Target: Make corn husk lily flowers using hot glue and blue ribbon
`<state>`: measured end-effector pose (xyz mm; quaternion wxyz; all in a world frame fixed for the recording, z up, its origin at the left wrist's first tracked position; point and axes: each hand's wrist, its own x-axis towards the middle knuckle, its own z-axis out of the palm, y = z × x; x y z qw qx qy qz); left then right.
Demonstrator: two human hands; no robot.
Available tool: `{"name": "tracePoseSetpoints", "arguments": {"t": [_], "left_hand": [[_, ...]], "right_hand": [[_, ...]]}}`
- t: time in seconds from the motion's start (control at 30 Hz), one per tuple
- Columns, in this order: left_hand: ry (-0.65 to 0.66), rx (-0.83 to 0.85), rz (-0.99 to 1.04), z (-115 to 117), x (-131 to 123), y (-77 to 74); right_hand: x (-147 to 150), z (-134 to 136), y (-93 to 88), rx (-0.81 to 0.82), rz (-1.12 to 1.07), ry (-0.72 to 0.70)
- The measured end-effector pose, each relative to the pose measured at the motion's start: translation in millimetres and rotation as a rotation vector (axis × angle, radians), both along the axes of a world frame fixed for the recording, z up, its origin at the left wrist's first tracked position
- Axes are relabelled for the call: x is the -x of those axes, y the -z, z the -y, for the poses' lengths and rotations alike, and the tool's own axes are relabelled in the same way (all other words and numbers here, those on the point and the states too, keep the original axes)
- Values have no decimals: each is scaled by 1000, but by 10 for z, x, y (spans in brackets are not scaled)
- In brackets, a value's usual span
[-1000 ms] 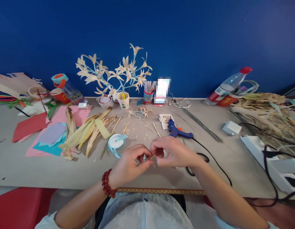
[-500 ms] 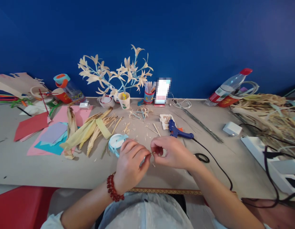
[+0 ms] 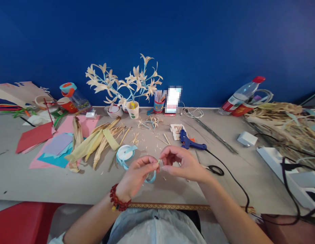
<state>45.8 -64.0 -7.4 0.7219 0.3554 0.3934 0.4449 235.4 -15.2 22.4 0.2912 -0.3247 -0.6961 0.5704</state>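
My left hand (image 3: 139, 171) is closed, its thumb and index finger pinching a small pale strip (image 3: 158, 161) that pokes up between the fingertips. A loop of light blue ribbon (image 3: 151, 177) hangs below these fingers. Close by on the right, my right hand (image 3: 182, 162) has its fingers curled and its thumb apart from the index finger, with the index fingertip right by the strip. Whether it touches the strip I cannot tell. A roll of light blue ribbon (image 3: 125, 153) lies on the table behind my left hand. Beyond my right hand rests a blue glue gun (image 3: 191, 141).
Dried corn husks (image 3: 96, 145) and coloured paper (image 3: 57, 144) lie to the left. At the back stands a cup (image 3: 133, 110) of husk flowers (image 3: 126, 83). Black-handled scissors (image 3: 215, 170), wires (image 3: 215, 135) and a power strip (image 3: 276, 169) are on the right, with a trailing cord (image 3: 231, 171).
My left hand has turned so its thumb side faces up, and the blue ribbon loop beneath it now shows. The fingers of my right hand have spread from their pinch.
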Motion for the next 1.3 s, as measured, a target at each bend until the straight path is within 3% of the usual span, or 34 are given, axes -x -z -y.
{"name": "tracePoseSetpoints", "arguments": {"t": [0.07,0.17,0.3,0.43,0.67,1.03,1.17,1.3], "left_hand": [[34,130,250,-15,-24,22],[79,166,457,-18,-70,36],[121,190,548,-9,-100,45],[131,194,538,-6,-99,65],[22,134,322,6,-127,32],[-177,-303,-443,38,-76,14],[-191,-390,-527,26,-89,2],[-194,-374,-507,22,-105,14]], "right_hand": [[41,27,81,168,-156,-4],[116,65,209,408,-326,-16],[168,94,309,580,-406,13],[181,122,301,647,-420,79],[224,188,284,565,-461,225],[313,255,369,426,-467,395],[340,264,388,431,-475,427],[359,262,397,469,-501,428]]}}
